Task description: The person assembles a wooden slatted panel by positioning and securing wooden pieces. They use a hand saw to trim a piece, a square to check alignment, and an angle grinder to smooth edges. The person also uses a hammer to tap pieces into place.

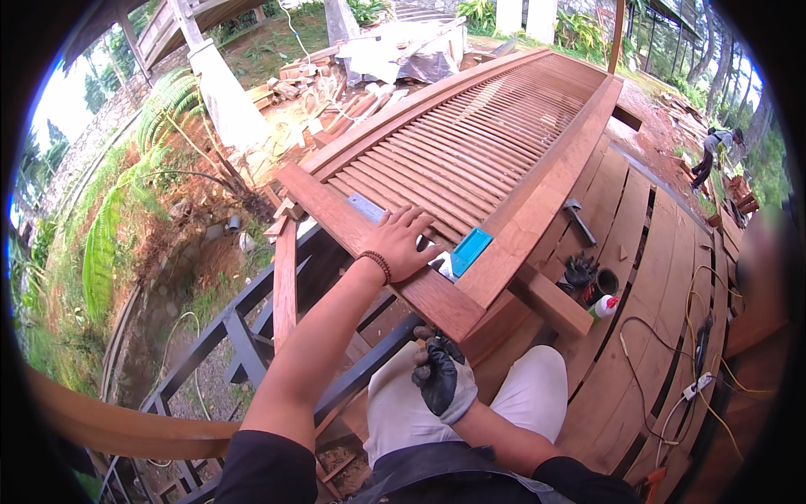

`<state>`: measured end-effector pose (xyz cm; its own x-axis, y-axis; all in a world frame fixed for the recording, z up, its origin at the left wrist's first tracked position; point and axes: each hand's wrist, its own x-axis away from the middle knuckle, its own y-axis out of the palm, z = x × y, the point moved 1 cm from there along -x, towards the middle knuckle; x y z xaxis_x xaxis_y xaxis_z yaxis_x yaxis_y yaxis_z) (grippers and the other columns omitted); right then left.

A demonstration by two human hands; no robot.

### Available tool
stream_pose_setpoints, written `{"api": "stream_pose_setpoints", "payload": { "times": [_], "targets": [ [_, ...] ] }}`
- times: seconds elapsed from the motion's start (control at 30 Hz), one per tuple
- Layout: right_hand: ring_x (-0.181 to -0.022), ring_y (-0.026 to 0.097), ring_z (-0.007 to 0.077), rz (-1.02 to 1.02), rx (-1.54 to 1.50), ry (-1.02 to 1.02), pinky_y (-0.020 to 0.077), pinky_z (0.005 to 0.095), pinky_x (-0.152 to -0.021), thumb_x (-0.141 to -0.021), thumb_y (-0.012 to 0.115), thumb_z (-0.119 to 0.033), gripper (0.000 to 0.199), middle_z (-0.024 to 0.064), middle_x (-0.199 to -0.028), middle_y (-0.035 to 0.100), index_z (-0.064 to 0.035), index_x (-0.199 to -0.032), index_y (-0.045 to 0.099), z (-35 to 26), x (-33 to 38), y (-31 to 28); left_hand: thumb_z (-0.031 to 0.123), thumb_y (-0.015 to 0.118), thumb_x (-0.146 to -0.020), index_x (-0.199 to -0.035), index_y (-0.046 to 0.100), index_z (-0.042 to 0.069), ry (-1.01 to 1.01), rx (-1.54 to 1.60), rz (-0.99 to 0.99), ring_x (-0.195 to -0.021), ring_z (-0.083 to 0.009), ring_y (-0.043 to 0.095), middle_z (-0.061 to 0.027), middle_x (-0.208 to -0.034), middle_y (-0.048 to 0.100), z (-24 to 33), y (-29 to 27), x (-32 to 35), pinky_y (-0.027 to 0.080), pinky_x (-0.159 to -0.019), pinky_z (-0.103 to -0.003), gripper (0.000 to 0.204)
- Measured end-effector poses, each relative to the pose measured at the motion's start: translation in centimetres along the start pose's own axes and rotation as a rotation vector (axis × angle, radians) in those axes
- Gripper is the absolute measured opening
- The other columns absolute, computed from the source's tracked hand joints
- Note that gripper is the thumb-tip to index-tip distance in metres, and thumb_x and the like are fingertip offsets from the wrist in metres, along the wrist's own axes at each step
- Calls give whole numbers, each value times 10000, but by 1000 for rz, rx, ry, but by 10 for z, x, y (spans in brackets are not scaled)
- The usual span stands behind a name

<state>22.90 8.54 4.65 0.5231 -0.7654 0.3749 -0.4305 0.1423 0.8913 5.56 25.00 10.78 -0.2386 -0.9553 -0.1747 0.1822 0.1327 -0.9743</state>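
A long reddish-brown louvred wooden panel (579, 118) stretches away in front of me. My left hand (405, 242), bare with a beaded bracelet, lies fingers spread over the near end rail (420, 296). A flat metal strip (365, 207) sticks out on its left. To its right, a teal rectangular tool piece (471, 249) rests in the panel's near right corner; my hand hides whether the two are joined. My right hand (443, 376), in a black and grey glove, is curled closed above my lap, just below the rail. What its fingers hold, if anything, is hidden.
On the plank deck (625, 353) to the right lie a hammer (579, 222), black gloves (579, 271), a dark can (601, 284), a red-capped white bottle (604, 307) and cables with a power strip (697, 385). Dark metal framing (243, 340) drops away left. Another person (714, 155) stands far right.
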Motion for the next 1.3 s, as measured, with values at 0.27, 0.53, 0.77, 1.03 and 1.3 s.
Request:
{"api": "stream_pose_setpoints", "payload": {
  "times": [0.27, 0.53, 0.77, 1.03, 1.3],
  "targets": [
    [-595, 524, 119, 36, 82, -21, 433, 234, -518, -1008, 521, -113, 227, 29, -719, 575, -17, -1199, 598, -6, -1, 7, 585, 511, -919, -1384, 519, 87, 3, -7, 0, -1451, -319, 302, -144, -1506, 424, 0, -3, 2, 198, -1201, -460, 681],
    [-601, 520, 116, 10, 32, -14, 426, 224, -506, -1010, 531, -122, 206, 34, -728, 560, -26, -1179, 597, -7, -4, 1, 578, 507, -926, -1394, 511, 92, -1, -9, -30, -1459, -316, 288, -133, -1519, 411, 2, -5, 1, 182, -1210, -459, 675],
    [-604, 517, 95, -64, -5, 34, 438, 213, -507, -1018, 514, -108, 165, 23, -734, 553, -50, -1151, 594, -13, -3, -9, 515, 545, -915, -1366, 537, 91, 23, 16, 6, -1435, -296, 328, -145, -1491, 437, 0, -2, -2, 210, -1200, -447, 618],
    [-639, 532, 94, -197, 54, 99, 450, 218, -553, -1028, 488, -132, 280, 27, -753, 571, -28, -1282, 546, -4, 26, -38, 533, 552, -911, -1378, 523, 93, 25, -13, 28, -1422, -311, 344, -154, -1482, 444, -1, -2, -1, 209, -1195, -455, 642],
    [-747, 591, 172, -293, 63, 100, 489, 285, -629, -1023, 535, -201, 339, 58, -808, 612, 39, -1263, 523, 9, 31, -65, 524, 556, -911, -1354, 542, 91, 39, -9, 30, -1405, -325, 362, -158, -1470, 455, 0, -5, 2, 231, -1183, -447, 620]
  ]
}}
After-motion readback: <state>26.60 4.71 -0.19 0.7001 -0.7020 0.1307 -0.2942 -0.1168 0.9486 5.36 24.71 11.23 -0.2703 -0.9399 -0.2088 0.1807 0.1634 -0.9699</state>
